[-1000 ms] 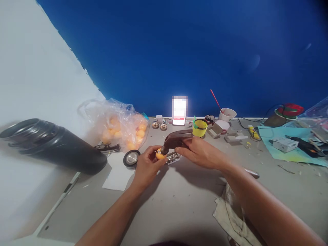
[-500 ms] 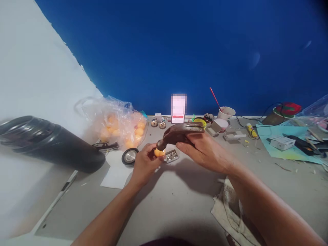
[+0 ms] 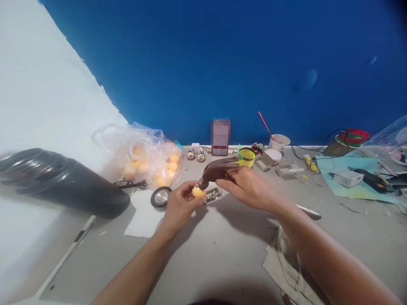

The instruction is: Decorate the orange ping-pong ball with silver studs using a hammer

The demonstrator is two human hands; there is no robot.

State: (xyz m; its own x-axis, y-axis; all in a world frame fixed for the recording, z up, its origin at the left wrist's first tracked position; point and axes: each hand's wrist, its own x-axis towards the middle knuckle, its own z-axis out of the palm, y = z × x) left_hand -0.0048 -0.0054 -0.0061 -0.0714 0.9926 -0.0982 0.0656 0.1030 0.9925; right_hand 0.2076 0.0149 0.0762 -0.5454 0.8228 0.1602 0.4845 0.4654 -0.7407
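Note:
An orange ping-pong ball (image 3: 198,192) is pinched in the fingers of my left hand (image 3: 182,203). My right hand (image 3: 244,186) is closed around a brown claw hammer (image 3: 219,169), gripping it close to the head. The hammer's round striking face is at the top of the ball and seems to touch it. Just right of the ball lies a small box (image 3: 213,195) of shiny metal pieces, partly hidden by my fingers. A black-rimmed round lid (image 3: 160,197) is beside my left hand, on white paper (image 3: 140,218).
A clear bag of orange balls (image 3: 149,156) and a large black bottle (image 3: 63,182) are on the left. A phone (image 3: 220,137) leans on the blue wall. To the right stand a yellow cup (image 3: 246,156), a white cup (image 3: 280,142) and open small boxes (image 3: 266,161). A cloth (image 3: 282,262) lies under my right forearm.
The hammer head has come down slightly and its face has shifted right on the ball. More of the ball and the hammer's handle end show now. The phone screen has dimmed.

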